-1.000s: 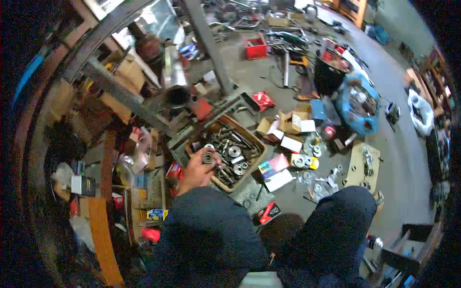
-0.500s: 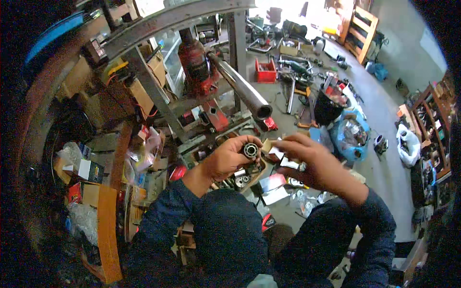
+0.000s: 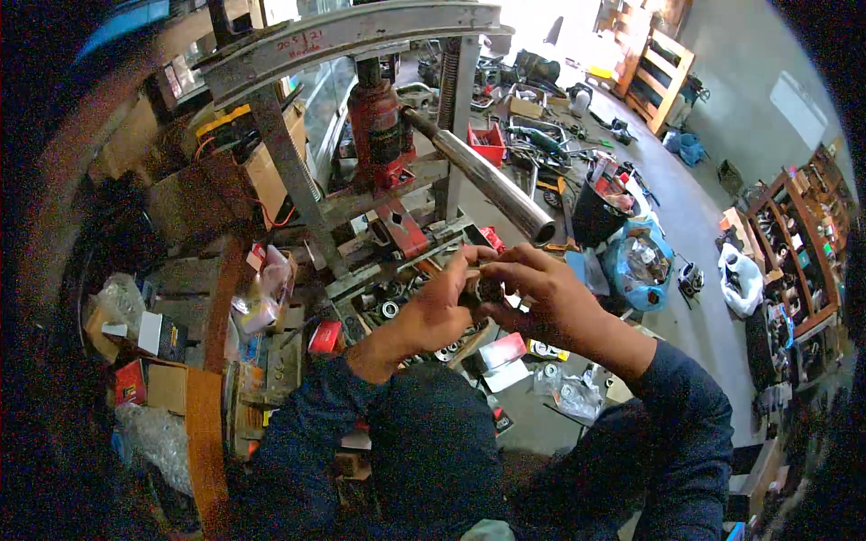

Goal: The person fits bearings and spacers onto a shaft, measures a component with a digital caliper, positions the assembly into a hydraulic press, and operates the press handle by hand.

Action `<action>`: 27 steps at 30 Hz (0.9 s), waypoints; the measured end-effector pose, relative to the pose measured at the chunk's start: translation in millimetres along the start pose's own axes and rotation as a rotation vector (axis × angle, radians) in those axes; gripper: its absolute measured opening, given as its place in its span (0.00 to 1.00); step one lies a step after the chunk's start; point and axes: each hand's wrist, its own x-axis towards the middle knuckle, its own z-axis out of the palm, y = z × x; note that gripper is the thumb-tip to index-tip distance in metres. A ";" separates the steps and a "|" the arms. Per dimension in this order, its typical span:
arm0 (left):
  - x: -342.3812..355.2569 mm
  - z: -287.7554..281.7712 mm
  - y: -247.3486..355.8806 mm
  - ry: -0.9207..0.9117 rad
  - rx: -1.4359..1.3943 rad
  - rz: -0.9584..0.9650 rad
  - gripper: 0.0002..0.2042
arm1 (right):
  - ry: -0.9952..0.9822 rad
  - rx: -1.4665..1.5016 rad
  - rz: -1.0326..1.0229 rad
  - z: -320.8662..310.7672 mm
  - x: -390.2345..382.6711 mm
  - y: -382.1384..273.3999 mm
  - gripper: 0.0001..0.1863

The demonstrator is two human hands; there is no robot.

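A small ball bearing (image 3: 488, 289) is held up above my knees, mostly hidden by my fingers. My left hand (image 3: 431, 314) is closed around its left side, thumb and fingers against it. From the right, my right hand (image 3: 557, 305) has its curled fingertips on the same bearing. Just beyond them stands a steel press frame (image 3: 361, 36) with a red bottle jack (image 3: 377, 135). The jack's long metal pipe (image 3: 496, 183) slants down toward my right hand. Below my hands lies a red-and-white carton (image 3: 503, 353), and a metal ring (image 3: 390, 309) sits left of my left hand.
Open cardboard boxes and bubble wrap (image 3: 155, 446) crowd the left side. A red crate (image 3: 487, 144), a black bucket (image 3: 603, 203), a blue plastic bag (image 3: 639, 266) and a white bag (image 3: 741, 279) stand on the floor. A wooden shelf (image 3: 798, 243) lines the right.
My right hand has moved left and closed onto the bearing beside my left hand. The bearing's face, visible before, is now mostly covered. The whole view has shifted slightly.
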 end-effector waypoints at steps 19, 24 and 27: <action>-25.5 -64.5 -27.7 0.285 0.904 0.046 0.35 | 0.053 0.070 0.021 44.5 56.6 9.4 0.22; -19.4 -78.1 -47.0 0.327 0.518 0.153 0.33 | 0.134 0.219 0.087 67.1 59.0 36.4 0.22; -16.5 -84.4 -43.4 0.381 0.608 0.153 0.28 | 0.133 0.357 0.039 74.2 63.2 48.1 0.21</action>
